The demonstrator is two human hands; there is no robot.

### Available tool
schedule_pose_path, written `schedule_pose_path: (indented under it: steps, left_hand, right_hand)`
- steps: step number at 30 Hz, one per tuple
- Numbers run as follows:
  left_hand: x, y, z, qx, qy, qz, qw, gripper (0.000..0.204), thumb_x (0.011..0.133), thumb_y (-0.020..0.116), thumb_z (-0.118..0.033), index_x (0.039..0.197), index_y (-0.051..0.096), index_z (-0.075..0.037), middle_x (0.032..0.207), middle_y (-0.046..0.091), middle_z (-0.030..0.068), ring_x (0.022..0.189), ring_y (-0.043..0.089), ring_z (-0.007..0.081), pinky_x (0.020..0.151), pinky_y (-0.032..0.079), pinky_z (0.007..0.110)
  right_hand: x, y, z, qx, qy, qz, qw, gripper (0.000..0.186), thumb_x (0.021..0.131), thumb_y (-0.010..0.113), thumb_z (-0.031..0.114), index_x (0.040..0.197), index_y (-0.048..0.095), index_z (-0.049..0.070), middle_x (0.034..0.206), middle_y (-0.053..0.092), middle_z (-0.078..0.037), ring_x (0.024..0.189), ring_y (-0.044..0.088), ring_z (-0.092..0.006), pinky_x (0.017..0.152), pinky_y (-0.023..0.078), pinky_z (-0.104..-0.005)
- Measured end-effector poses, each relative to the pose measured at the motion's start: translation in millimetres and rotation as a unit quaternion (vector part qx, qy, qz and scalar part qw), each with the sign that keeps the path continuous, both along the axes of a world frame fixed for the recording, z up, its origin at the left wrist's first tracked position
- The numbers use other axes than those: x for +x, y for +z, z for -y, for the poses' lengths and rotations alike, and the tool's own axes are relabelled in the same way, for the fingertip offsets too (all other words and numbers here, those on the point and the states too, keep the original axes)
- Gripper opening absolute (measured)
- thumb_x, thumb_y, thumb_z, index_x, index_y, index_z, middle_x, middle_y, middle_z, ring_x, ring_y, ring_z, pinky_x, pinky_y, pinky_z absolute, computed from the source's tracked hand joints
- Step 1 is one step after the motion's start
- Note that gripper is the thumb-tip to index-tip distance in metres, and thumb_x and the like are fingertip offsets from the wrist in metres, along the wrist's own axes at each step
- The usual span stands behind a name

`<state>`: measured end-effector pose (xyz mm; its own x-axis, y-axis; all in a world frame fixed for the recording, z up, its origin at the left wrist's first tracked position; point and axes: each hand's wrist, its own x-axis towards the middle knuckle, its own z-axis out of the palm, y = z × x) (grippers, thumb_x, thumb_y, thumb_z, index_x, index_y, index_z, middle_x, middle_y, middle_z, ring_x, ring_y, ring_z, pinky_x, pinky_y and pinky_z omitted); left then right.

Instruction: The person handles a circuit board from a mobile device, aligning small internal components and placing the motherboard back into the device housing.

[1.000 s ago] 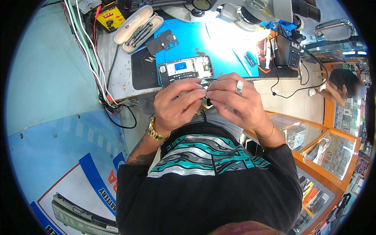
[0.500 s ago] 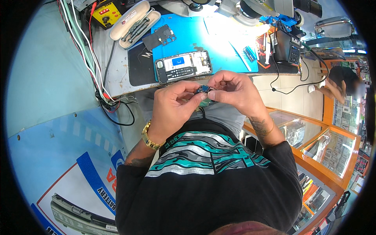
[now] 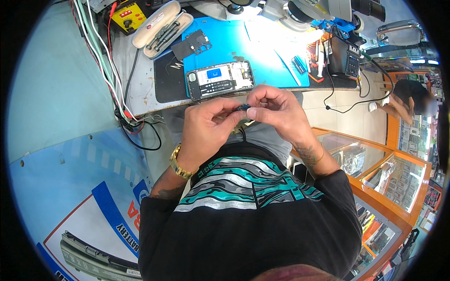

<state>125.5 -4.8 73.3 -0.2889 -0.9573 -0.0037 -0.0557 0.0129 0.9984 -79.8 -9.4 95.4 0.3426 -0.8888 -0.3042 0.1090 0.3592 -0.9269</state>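
Observation:
Between my two hands, just off the front edge of the bench, is a small dark blue circuit board point(image 3: 243, 107), mostly covered by fingers. My left hand point(image 3: 208, 122) pinches one end of it with thumb and forefinger. The other end sits in the pinch of my right hand point(image 3: 275, 112). Beyond the hands, an opened phone point(image 3: 220, 79) lies on the blue mat point(image 3: 229, 44), its battery and inner frame exposed. Past the phone's left end rests a dark flat phone cover part point(image 3: 192, 44).
An open case point(image 3: 164, 33) holding several screwdrivers stands at the back left, beside a yellow meter box point(image 3: 127, 16). A microscope point(image 3: 300, 11) rises at the back. A black box with cables point(image 3: 342, 56) is at the right. Glass display cases point(image 3: 356, 154) stand lower right; a person point(image 3: 410, 100) is beyond.
The small board has tilted in my fingers, so less of its face shows now. My right hand has shifted very slightly left. The phone stays put.

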Motion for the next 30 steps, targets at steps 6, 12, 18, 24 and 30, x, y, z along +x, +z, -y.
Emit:
schedule_pose_path:
  steps: [6,12,18,24,30]
  left_hand:
    - [7,18,5,-0.259,0.002,0.096,0.961,0.02,0.074,0.076,0.004,0.093,0.072,0.0,0.09,0.073,0.0122,0.083,0.073,0.0226,0.069,0.059,0.031]
    - [13,21,19,-0.446,-0.008,0.05,0.894,0.027,0.067,0.076,0.008,0.093,0.07,-0.001,0.094,0.071,0.0133,0.092,0.073,0.0316,0.076,0.06,0.037]
    - [18,35,20,-0.488,-0.018,0.056,0.871,0.027,0.068,0.076,0.007,0.092,0.069,-0.001,0.098,0.071,0.0134,0.097,0.072,0.0351,0.078,0.061,0.039]
    - [19,36,20,-0.511,-0.018,0.071,0.856,0.027,0.069,0.077,0.005,0.093,0.069,-0.002,0.099,0.071,0.0125,0.1,0.071,0.0347,0.082,0.061,0.04]
    - [18,36,21,-0.518,-0.017,0.078,0.852,0.026,0.069,0.076,0.003,0.094,0.071,-0.002,0.1,0.071,0.011,0.101,0.071,0.0318,0.084,0.062,0.039]
  right_hand:
    - [-1,17,5,-0.362,0.056,-0.128,0.922,0.015,0.078,0.079,0.003,0.088,0.068,0.004,0.091,0.068,-0.004,0.081,0.065,-0.0169,0.071,0.051,-0.0309]
    - [0,42,11,-0.549,0.086,-0.187,0.81,0.022,0.07,0.081,0.005,0.089,0.07,0.002,0.092,0.068,-0.01,0.086,0.067,-0.0263,0.073,0.054,-0.0362]
    - [1,43,10,-0.656,0.049,-0.175,0.732,0.023,0.069,0.076,0.008,0.09,0.07,0.002,0.091,0.066,-0.009,0.085,0.066,-0.0274,0.071,0.055,-0.0388]
    - [1,43,5,-0.722,0.029,-0.218,0.656,0.024,0.065,0.074,0.01,0.088,0.069,0.003,0.091,0.067,-0.009,0.087,0.065,-0.0258,0.076,0.06,-0.0394]
    - [1,42,2,-0.716,0.028,-0.234,0.657,0.025,0.065,0.073,0.01,0.089,0.068,0.002,0.092,0.067,-0.009,0.088,0.066,-0.0267,0.076,0.061,-0.0402]
